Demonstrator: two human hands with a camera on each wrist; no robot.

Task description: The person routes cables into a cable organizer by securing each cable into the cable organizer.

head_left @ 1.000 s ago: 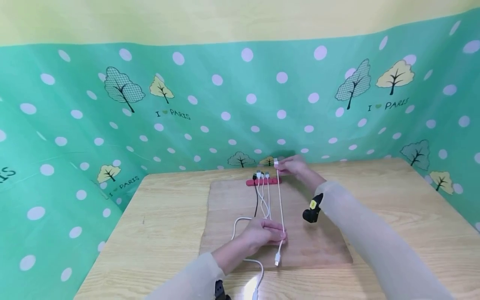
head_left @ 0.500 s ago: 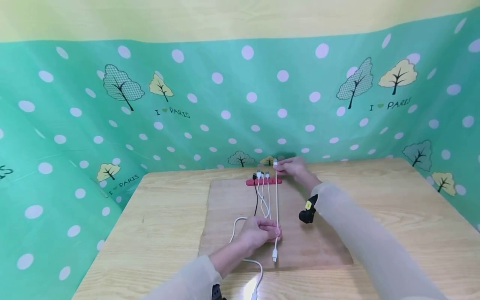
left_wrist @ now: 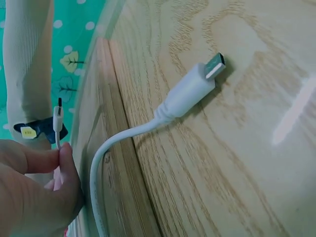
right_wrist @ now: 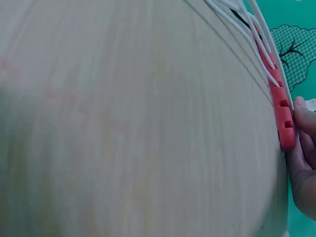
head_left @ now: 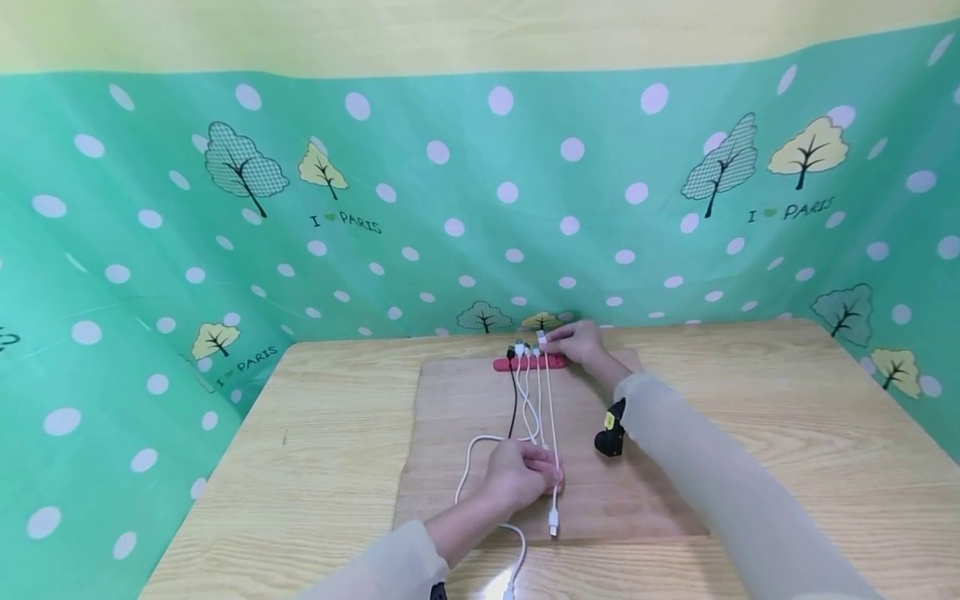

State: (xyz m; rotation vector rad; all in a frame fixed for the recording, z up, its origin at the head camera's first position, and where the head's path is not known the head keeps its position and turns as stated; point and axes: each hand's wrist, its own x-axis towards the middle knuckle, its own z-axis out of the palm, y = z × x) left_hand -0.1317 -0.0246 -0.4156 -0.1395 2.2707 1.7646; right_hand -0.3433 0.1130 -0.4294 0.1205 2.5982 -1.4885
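Note:
A white USB cable point(head_left: 551, 408) runs taut between my two hands above the wooden board. My right hand point(head_left: 576, 340) pinches it just under its USB-A plug point(head_left: 542, 337), close to the right end of the red cable holder point(head_left: 501, 365). Lower down, my left hand point(head_left: 523, 473) pinches the same cable between thumb and fingers, and its small connector point(head_left: 553, 522) hangs below them. In the right wrist view, open slots show on the holder point(right_wrist: 283, 111) beside my right hand point(right_wrist: 305, 143). Several other cables, one black point(head_left: 513, 400), sit in the holder.
The wooden board point(head_left: 442, 408) lies on a light wood table point(head_left: 337, 417). Another white cable's connector point(left_wrist: 190, 91) rests past the board's near edge. A green dotted curtain point(head_left: 420, 200) stands behind the table.
My right hand has moved slightly left and down toward the holder with the plug. The left hand shifted left, then lowered a little. The cable now slants from upper left to lower right.

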